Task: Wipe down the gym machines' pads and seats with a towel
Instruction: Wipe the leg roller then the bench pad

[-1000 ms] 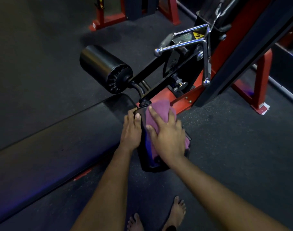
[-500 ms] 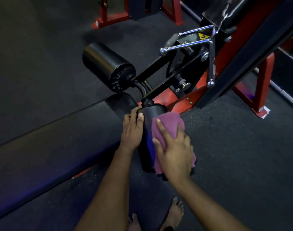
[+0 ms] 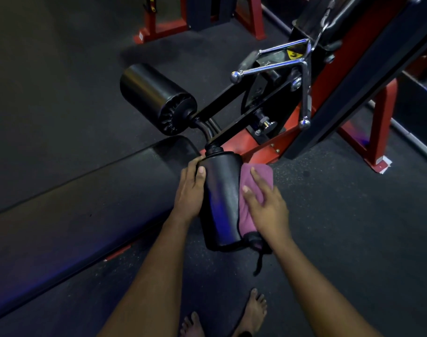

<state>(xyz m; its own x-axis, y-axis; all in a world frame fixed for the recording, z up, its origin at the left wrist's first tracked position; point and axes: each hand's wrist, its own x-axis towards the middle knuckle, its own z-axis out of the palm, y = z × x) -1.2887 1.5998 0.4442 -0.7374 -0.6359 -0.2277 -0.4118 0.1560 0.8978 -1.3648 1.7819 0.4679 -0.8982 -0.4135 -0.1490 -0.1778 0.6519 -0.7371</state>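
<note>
While the left hand (image 3: pixel 190 190) is gripping the near roller (image 3: pixel 222 203) on its 9 o'clock side, with the thumb lying over the top and the other fingers curling out of sight round the flank, the right hand (image 3: pixel 266 205) is pressing the towel (image 3: pixel 247 220) against the roller's 3 o'clock side. The right fingers (image 3: pixel 257 177) are lying straight and spread on the purple cloth, not curling round anything. The towel is lying folded along the roller, touching it from just below the top end to the bottom end, where a dark cord (image 3: pixel 258 262) is dangling toward the floor (image 3: pixel 341 227). The roller is hanging on a black arm that is running up toward 1 o'clock into the red frame (image 3: pixel 261 144), under a chrome handle (image 3: pixel 275 66). A far roller (image 3: pixel 149 93) is sitting at 11 o'clock, apart from both hands. A long pad (image 3: pixel 86 203) is stretching away toward 8 o'clock, just beside the left hand. Bare feet (image 3: pixel 255 310) are standing on the floor at 6 o'clock.
</note>
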